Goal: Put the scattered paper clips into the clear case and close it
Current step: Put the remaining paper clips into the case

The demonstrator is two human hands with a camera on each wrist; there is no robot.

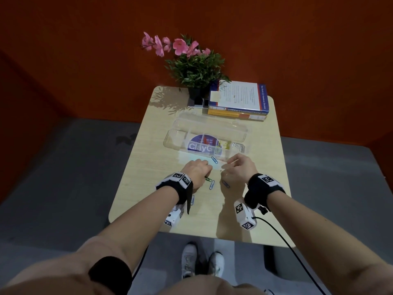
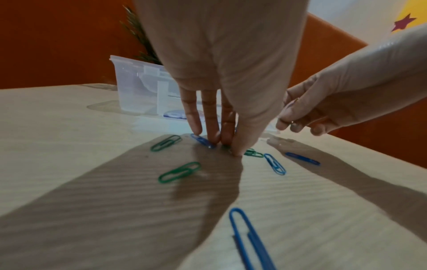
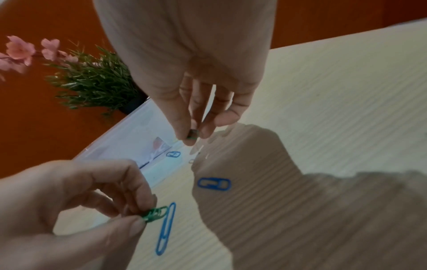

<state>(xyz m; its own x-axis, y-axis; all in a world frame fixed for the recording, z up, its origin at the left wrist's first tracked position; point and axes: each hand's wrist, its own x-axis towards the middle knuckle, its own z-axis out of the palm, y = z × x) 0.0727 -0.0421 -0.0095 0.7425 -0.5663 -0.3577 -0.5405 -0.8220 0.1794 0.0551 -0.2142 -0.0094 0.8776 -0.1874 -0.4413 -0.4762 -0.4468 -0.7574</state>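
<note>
The clear case point(image 1: 176, 143) lies open mid-table with its lid raised behind it and a few clips in its right compartments. Blue paper clips point(image 1: 211, 185) and green paper clips point(image 2: 179, 172) lie scattered on the table in front of it. My left hand point(image 1: 207, 173) is down at the table, thumb and fingers pinching green paper clips point(image 3: 154, 213). My right hand point(image 1: 225, 166) hovers just to the right, near the case's front edge, and pinches a small green paper clip point(image 3: 193, 136) between thumb and fingertips. A blue clip point(image 3: 214, 184) lies below it.
A potted plant with pink flowers point(image 1: 195, 67) and a stack of books point(image 1: 238, 101) stand at the back of the small table point(image 1: 148, 167). A cable point(image 1: 282, 237) trails off my right wrist over the front edge.
</note>
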